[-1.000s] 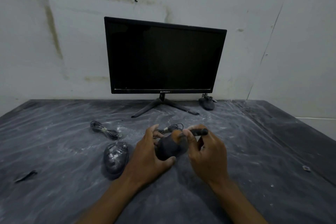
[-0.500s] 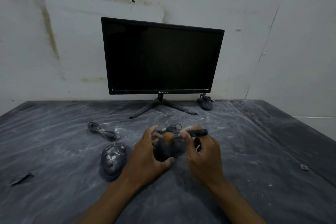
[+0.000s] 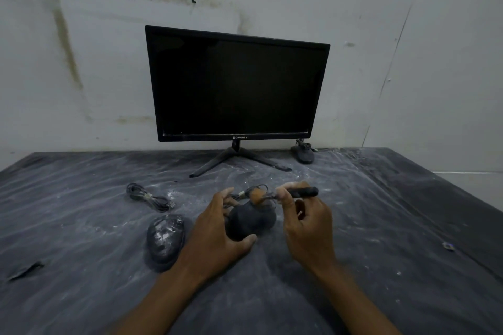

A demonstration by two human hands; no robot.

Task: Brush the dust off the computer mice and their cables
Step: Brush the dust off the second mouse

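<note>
My left hand (image 3: 217, 236) grips a dark computer mouse (image 3: 249, 221) from its left side, lifted slightly off the dusty table. My right hand (image 3: 307, 223) pinches a small brush (image 3: 288, 193) by its black handle; the orange-brown bristles rest on the mouse's front end, where its bundled cable (image 3: 251, 190) starts. A second mouse (image 3: 165, 239), streaked with white dust, lies on the table to the left. Its coiled cable (image 3: 148, 196) lies just behind it. A third mouse (image 3: 302, 154) with a bundled cable sits far back beside the monitor's stand.
A black monitor (image 3: 236, 84) on a splayed stand stands against the white wall. The table (image 3: 81, 226) is covered in dark sheeting smeared with white dust. A small dark scrap (image 3: 25, 270) lies at the left, a tiny bit of debris (image 3: 447, 246) at the right.
The brush head has moved forward along the held mouse, from its top to its front end. Both hands otherwise stay in place.
</note>
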